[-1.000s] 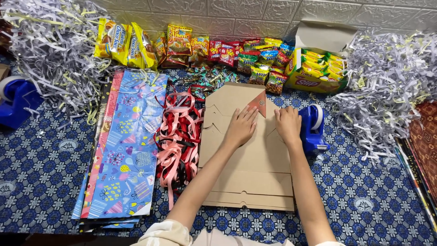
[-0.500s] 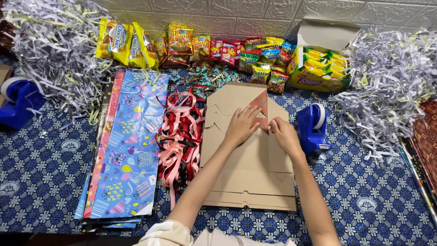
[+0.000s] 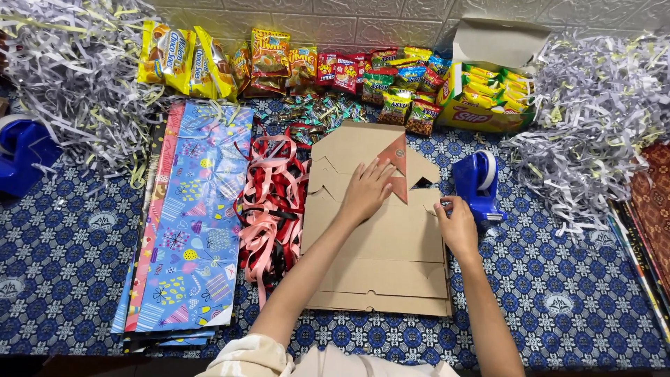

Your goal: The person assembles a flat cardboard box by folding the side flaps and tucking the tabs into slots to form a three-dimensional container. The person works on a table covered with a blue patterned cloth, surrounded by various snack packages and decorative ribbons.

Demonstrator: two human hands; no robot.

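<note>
A flat, unfolded brown cardboard box lies on the patterned blue tablecloth in front of me. My left hand presses flat on its upper middle, fingers spread, beside a raised reddish-brown triangular flap. My right hand is at the cardboard's right edge with its fingers curled, pinching the edge of a side flap, right next to a blue tape dispenser.
Pink and red ribbons and rolled gift wrap sheets lie left of the cardboard. Snack packets and an open yellow snack box line the back. Shredded paper piles sit at both sides; a second blue dispenser is far left.
My right hand has moved from the cardboard's upper middle, near the triangular flap, out to its right edge by the tape dispenser. My left hand has stayed pressed on the cardboard.
</note>
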